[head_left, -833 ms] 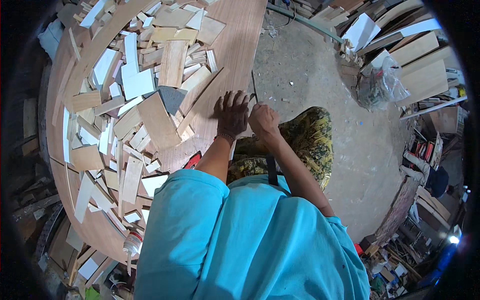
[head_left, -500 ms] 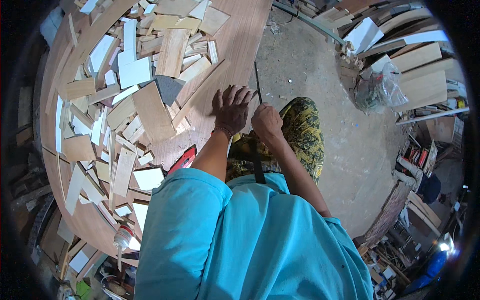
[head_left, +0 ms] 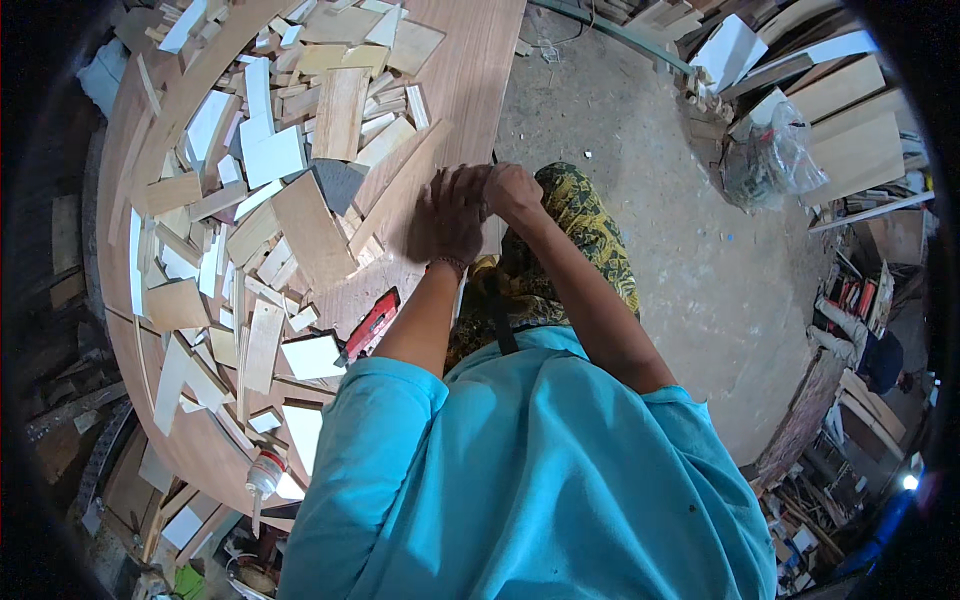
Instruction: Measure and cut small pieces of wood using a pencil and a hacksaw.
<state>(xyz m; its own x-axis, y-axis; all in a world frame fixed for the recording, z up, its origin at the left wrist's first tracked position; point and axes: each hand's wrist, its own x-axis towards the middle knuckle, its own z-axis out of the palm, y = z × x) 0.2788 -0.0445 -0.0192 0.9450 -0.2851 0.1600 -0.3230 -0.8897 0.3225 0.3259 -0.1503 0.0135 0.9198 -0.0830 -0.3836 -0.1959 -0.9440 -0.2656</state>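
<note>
My left hand (head_left: 455, 218) lies with its fingers stretched out on the bare edge of a brown wooden tabletop (head_left: 462, 80). Right beside it, my right hand (head_left: 512, 192) is closed in a fist at the table's edge. A thin dark strip (head_left: 494, 157) shows just beyond the fist; its kind is too narrow to make out, and the grip hides the rest. By my left forearm rests a red and black tool (head_left: 370, 325), partly covered by the arm. Wooden offcuts (head_left: 312, 225) lie piled on the tabletop left of my hands.
A bottle with a nozzle (head_left: 265, 472) lies near the tabletop's lower left edge. Stacked boards (head_left: 850, 145) and a clear plastic bag (head_left: 775, 160) stand at the right. Concrete floor (head_left: 680, 260) stretches right of my knee.
My right hand has moved left and away from me, up against my left hand. Less of the dark strip shows beyond it. My left hand stays on the table's edge; the view has shifted slightly.
</note>
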